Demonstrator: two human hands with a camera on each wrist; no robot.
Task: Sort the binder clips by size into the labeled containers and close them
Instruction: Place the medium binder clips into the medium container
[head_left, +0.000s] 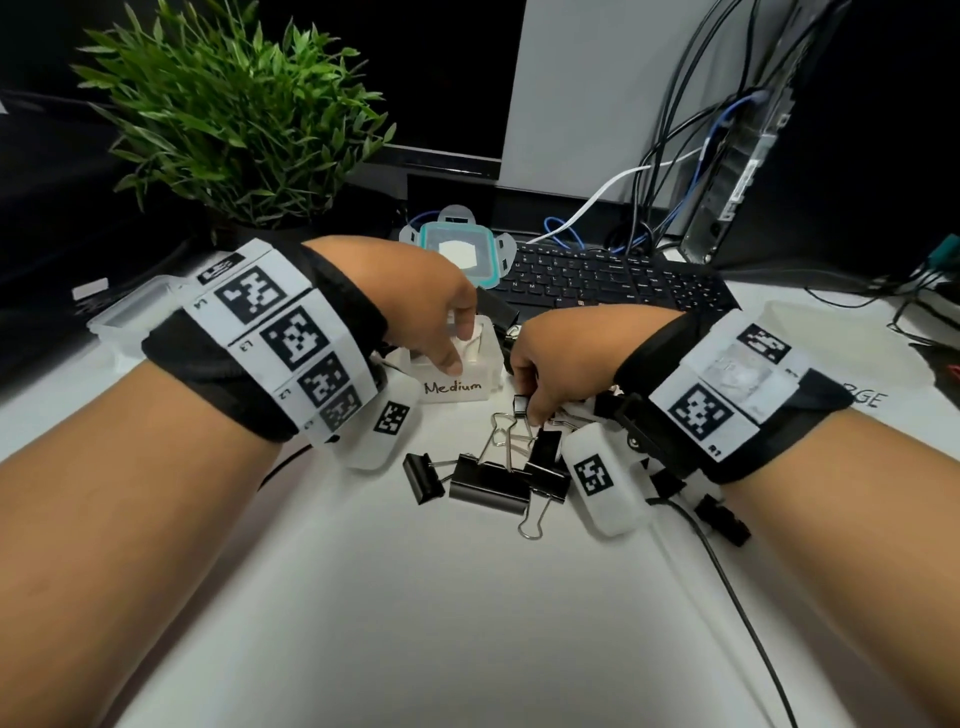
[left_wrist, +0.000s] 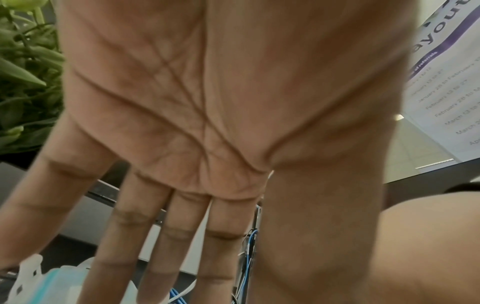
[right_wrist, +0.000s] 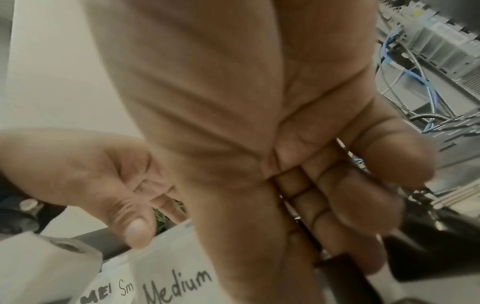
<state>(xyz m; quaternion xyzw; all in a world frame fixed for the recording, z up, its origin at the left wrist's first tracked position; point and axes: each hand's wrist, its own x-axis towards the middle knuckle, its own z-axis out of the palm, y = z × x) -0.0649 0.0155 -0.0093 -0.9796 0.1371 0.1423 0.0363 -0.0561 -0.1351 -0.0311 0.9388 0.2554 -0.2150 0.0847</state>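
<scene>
- Sorting is under way and not near its end, by the look of the table (head_left: 467, 623): a heap of black binder clips (head_left: 488, 480) of more than 1 size lies loose on the white top, just in front of the open tub marked "Medium" (head_left: 453, 387).
- The left hand (head_left: 415, 306) hovers over the mouth of the Medium tub, thumb down along its front wall above the label. The left wrist view shows the palm flat and the fingers (left_wrist: 179, 246) straight and spread — a released grip, with nothing seen in it.
- The right hand (head_left: 540, 364) reaches down into the heap, fingertips at a small clip (head_left: 521, 404) standing at the heap's far edge, beside the tub. In the right wrist view the fingers (right_wrist: 345, 207) are curled in against the palm, with dark clip shapes just below them; whether the grip has closed on a clip or only touches it cannot be told.
- A teal-rimmed lid (head_left: 457, 252) with its 4 latches flared lies behind the tub against the keyboard (head_left: 613, 278); another clear container (head_left: 130, 312) sits at the far left, mostly hidden by the left wrist. Lettering ending "RGE" (head_left: 867, 399) shows at the right edge, presumably the large-clip place.
- The next move calls for 1 clip to be freed from the tangle of wire handles, judged for size, and carried to the matching container — the lids come only after the heap is gone.
</scene>
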